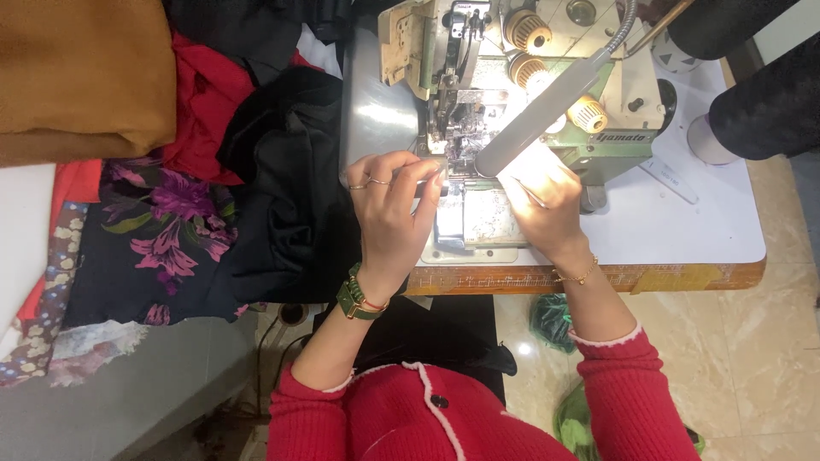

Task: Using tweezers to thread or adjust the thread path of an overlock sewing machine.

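Head view: left hand (391,205) palm down, fingers pinched on a thin metal tool (431,182) just below the sewing machine's (512,77) needle area. Right hand (547,205) curled beside it; grip unclear under lamp (547,107) glare.

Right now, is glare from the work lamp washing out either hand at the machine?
Head view: the lamp overexposes the right hand, blurring its knuckles; the left hand is evenly lit, rings clear; the black fabric beside it loses fold detail in shadow.
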